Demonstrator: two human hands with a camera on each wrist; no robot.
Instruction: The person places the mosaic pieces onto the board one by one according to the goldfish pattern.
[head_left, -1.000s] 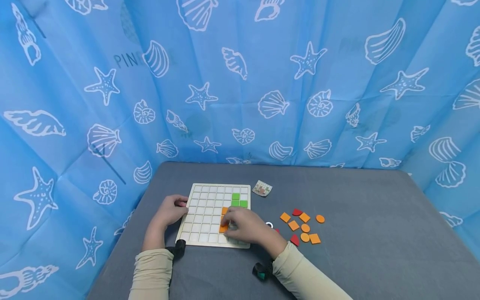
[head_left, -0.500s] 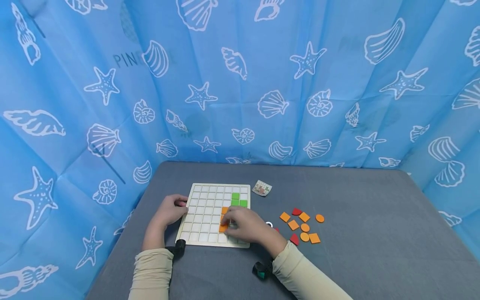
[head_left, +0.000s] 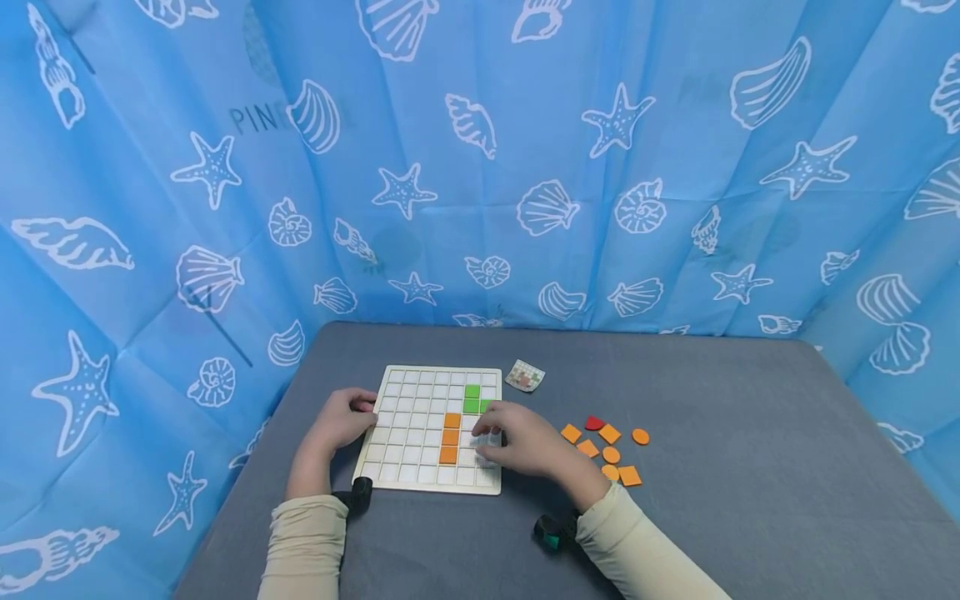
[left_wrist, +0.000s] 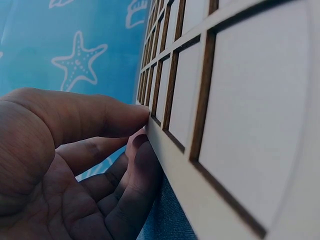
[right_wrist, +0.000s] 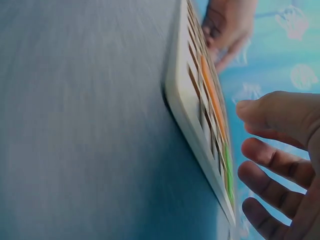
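A pale wooden grid board [head_left: 407, 429] with white cells lies at the left of the table. My left hand [head_left: 347, 422] pinches its left edge; in the left wrist view the thumb [left_wrist: 115, 115] is on the rim, with fingers curled below. Three orange square tiles [head_left: 450, 437] fill a column of cells. Green tiles [head_left: 472, 398] sit toward the upper right, one partly behind my right hand [head_left: 525, 442]. That hand hovers over the board's right side; in the right wrist view its fingers [right_wrist: 272, 160] are spread and nothing is between them.
Loose orange square tiles [head_left: 630, 476], orange round tiles [head_left: 641, 437] and a red tile [head_left: 594, 423] lie on the grey table [head_left: 750, 467] right of the board. A small printed card [head_left: 525, 376] is behind them. A blue curtain [head_left: 480, 167] surrounds the table.
My right hand has let go of the lowest orange tile, lifted and moved right, uncovering the orange column. It now hides the white ring and two red tiles. The left hand stays put.
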